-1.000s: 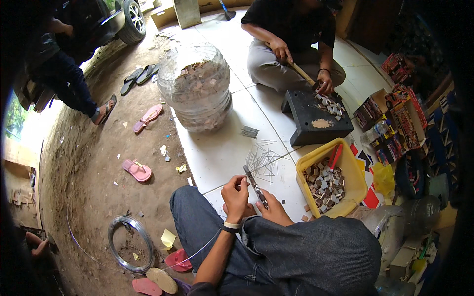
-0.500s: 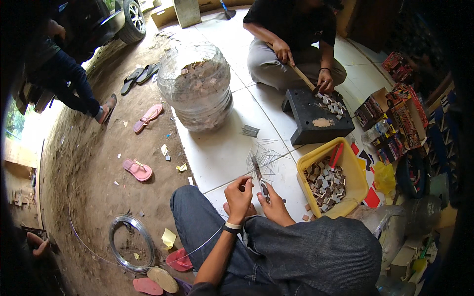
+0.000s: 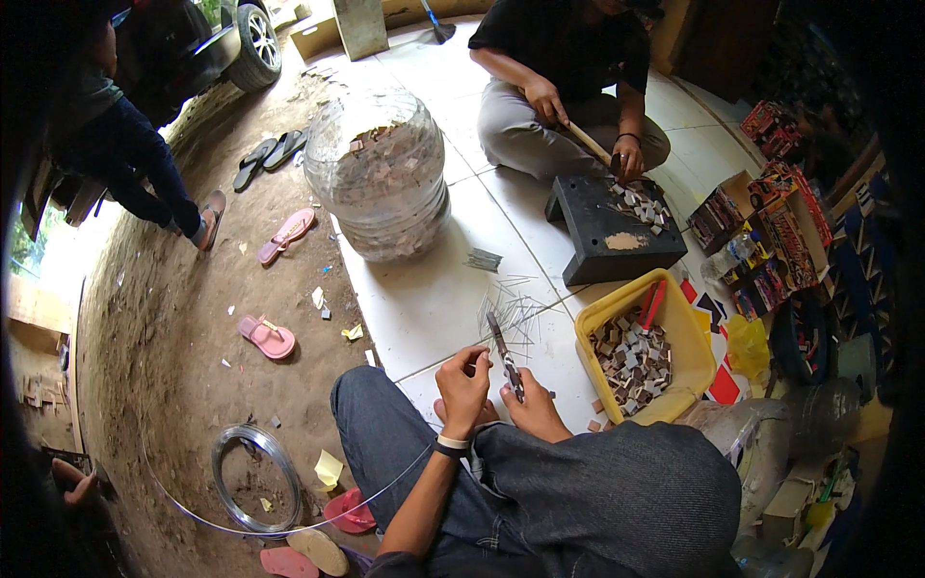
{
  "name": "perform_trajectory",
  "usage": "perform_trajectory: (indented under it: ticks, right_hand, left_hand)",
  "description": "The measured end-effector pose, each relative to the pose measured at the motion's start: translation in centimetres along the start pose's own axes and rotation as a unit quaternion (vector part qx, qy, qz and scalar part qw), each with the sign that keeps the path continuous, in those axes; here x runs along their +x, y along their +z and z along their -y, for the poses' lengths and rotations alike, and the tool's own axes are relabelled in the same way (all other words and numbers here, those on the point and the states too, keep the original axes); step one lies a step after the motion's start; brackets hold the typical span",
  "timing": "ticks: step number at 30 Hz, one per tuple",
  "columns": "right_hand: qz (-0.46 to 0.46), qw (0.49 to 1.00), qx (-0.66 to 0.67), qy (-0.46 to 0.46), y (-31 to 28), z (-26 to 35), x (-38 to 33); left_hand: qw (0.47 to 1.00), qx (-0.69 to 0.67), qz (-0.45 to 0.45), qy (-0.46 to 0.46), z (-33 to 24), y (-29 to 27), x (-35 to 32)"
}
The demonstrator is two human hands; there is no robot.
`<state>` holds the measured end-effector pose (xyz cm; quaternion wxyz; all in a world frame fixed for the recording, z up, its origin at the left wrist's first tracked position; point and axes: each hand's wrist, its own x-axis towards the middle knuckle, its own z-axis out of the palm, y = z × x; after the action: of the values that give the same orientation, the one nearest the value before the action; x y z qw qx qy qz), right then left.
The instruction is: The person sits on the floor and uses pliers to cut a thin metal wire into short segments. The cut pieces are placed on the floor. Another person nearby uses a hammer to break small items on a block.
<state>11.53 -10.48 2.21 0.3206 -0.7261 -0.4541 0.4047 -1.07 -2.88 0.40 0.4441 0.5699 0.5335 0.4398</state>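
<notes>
My left hand (image 3: 464, 387) is closed in a pinch in front of my knees. A thin metal wire (image 3: 405, 474) runs up across my left thigh to that hand; the stretch behind the wrist and palm is hidden. In my right hand (image 3: 537, 412) is a pair of pliers (image 3: 505, 354), dark-handled, jaws pointing away from me, close beside the left fingertips. Beyond the jaws, many cut wire pieces (image 3: 523, 306) lie scattered on the white tiles, with a neater bundle of them (image 3: 484, 259) farther back. A coil of wire (image 3: 255, 480) rests on the dirt at lower left.
A yellow tub (image 3: 708, 378) of small square pieces and a red-handled tool stands at right. Across from me a seated person (image 3: 568, 87) holds a wooden-handled tool at a black block (image 3: 617, 231). A large clear plastic container (image 3: 378, 178) and sandals (image 3: 267, 337) are at left.
The view has shifted slightly. The wire's loose loop over the dirt has swung lower, nearer the coil. My hands keep nearly the same pose, with the pliers still beside the left fingers.
</notes>
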Motion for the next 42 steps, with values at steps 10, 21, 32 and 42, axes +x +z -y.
perform_trajectory:
  ticks: [10,21,32,42]
  right_hand:
    - [-0.015,0.999,-0.043,0.029,0.2,-0.5,0.6]
    - [-0.015,1.000,-0.004,-0.009,-0.6,-2.9,2.6]
    - [0.049,0.995,0.043,-0.071,-0.3,-2.2,-0.1]
    - [0.083,0.995,0.017,-0.047,-0.9,-1.7,-0.9]
  left_hand:
    - [1.000,0.008,-0.004,0.001,-0.7,0.1,0.1]
    - [1.000,-0.005,-0.014,-0.003,0.0,0.0,0.0]
    - [0.999,-0.020,-0.037,-0.015,0.1,-0.2,0.1]
    - [0.999,-0.023,-0.031,-0.013,-0.2,-0.4,0.2]
